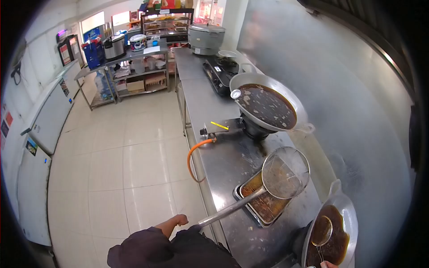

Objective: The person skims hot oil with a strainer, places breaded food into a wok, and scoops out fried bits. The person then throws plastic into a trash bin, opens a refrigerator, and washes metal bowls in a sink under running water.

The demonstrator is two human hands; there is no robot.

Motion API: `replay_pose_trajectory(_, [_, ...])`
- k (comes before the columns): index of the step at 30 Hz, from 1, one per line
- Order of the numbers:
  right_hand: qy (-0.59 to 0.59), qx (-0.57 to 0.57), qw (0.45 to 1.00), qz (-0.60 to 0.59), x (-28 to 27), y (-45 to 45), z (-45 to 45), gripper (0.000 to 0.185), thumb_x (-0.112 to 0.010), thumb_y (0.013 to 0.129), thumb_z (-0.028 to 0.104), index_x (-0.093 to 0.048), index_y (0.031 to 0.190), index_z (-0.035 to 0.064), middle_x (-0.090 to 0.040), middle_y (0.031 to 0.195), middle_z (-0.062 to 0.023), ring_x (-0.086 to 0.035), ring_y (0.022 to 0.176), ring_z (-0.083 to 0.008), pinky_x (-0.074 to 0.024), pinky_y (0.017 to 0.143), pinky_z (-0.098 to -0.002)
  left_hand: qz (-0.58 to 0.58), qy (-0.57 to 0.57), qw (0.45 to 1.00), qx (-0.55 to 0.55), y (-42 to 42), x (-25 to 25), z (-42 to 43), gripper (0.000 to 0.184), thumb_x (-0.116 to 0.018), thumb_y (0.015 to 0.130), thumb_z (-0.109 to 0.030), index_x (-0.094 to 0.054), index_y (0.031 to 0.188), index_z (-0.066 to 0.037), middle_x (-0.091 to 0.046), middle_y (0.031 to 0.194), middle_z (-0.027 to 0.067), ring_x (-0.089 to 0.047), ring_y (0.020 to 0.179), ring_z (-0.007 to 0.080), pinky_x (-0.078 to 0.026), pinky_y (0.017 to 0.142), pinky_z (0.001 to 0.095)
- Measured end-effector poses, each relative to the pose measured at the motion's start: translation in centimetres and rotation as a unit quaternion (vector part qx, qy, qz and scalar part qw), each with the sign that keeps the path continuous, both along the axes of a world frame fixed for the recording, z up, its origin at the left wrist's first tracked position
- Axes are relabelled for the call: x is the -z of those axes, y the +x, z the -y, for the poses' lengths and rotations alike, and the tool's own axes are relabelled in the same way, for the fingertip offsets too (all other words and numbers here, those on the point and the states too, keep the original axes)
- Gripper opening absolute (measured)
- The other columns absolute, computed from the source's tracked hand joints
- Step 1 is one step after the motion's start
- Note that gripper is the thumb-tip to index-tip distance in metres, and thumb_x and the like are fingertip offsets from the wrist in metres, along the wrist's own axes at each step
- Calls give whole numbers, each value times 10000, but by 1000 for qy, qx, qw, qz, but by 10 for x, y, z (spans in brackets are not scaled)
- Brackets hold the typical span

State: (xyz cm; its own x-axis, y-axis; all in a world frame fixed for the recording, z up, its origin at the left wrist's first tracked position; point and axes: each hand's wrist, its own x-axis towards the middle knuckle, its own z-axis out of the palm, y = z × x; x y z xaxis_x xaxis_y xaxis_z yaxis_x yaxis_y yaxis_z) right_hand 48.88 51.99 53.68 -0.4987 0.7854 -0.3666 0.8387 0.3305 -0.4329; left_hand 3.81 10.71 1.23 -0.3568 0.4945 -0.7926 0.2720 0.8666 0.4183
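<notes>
My left hand (179,219) is curled closed beside my body, over the floor side of the counter, with nothing visible in it. Just right of it, but apart, is the handle end of a large wire skimmer (286,173). The skimmer rests across a rectangular metal tray with a wire rack (268,210), where brown crumbs lie. At the bottom right edge, my right hand (328,265) grips the handle of a small strainer (321,231); only part of this hand shows. The strainer's round basket is in the brown oil of the near wok (351,215).
A second wok (300,105) of dark oil with pale bits sits on a gas burner (255,129), a dial thermometer (235,94) at its rim. An orange hose (189,161) hangs off the counter edge. Beyond stand a portable stove (216,78) and a large rice cooker (206,38).
</notes>
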Motion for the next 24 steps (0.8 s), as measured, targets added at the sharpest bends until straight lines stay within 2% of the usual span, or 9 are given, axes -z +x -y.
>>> replay_pose_trajectory(4, [53,-46,997,-34,-11,9,23,427,-517,928,328,-588,1209,14,-589,759,-40,-433,579,-116,-392,526,-295,26,-15,999,39,-10,5,-33,392,-466,835,-325,-639,894,23,-656,759,158,-654,602,252,-539,487,375])
replay_pose_trajectory(7, [75,-52,996,-6,-27,16,39,383,-482,919,243,-585,1214,22,-626,816,-112,-489,616,-172,-430,575,-333,57,89,991,-82,-11,22,-47,420,-534,805,-372,-640,1008,-20,-665,833,155,-654,596,258,-536,476,357])
replay_pose_trajectory(10, [103,-31,992,64,-35,27,38,374,-450,901,177,-578,1216,23,-644,856,-180,-561,660,-214,-454,607,-353,-24,178,984,10,-10,-8,-63,395,-430,852,-302,-647,868,27,-651,830,201,-666,655,288,-544,495,382])
replay_pose_trajectory(12, [242,-127,959,71,-18,65,17,345,-428,893,150,-598,1150,-5,-644,864,-200,-623,696,-230,-469,597,-374,-109,180,974,84,-14,-4,-71,342,-552,803,-296,-653,984,-24,-654,931,208,-653,890,319,-545,703,382])
replay_pose_trajectory(16, [353,75,925,123,12,134,-23,330,-446,878,30,-565,1186,32,-601,1049,-220,-561,991,-378,-427,877,-458,-26,237,970,-37,-18,33,-61,322,-561,807,-278,-649,954,-5,-640,1029,227,-622,949,367,-504,808,380])
replay_pose_trajectory(17, [365,108,899,216,-3,116,-13,278,-447,875,29,-580,1119,24,-606,1040,-202,-555,987,-380,-433,853,-465,47,246,965,-75,-28,78,-45,328,-590,817,-329,-637,993,-57,-650,944,142,-625,846,276,-512,743,390])
replay_pose_trajectory(20, [430,145,806,381,5,134,-30,182,-474,853,58,-594,990,57,-642,881,-165,-619,865,-332,-490,747,-447,201,145,946,-209,-20,58,-31,299,-580,860,-396,-597,1030,-150,-628,842,33,-602,707,147,-500,616,381])
replay_pose_trajectory(22, [386,167,791,446,-5,108,-23,154,-484,856,91,-618,921,49,-659,907,-141,-648,874,-305,-530,736,-395,215,47,961,-167,-30,96,-4,287,-554,874,-396,-573,1027,-155,-613,872,40,-592,708,169,-483,606,353])
replay_pose_trajectory(24, [375,154,811,422,7,116,-29,202,-462,867,100,-650,927,55,-663,903,-155,-656,863,-314,-532,739,-405,130,-6,987,-93,-16,55,-1,301,-545,874,-399,-556,1047,-153,-610,930,67,-599,739,202,-482,613,376])
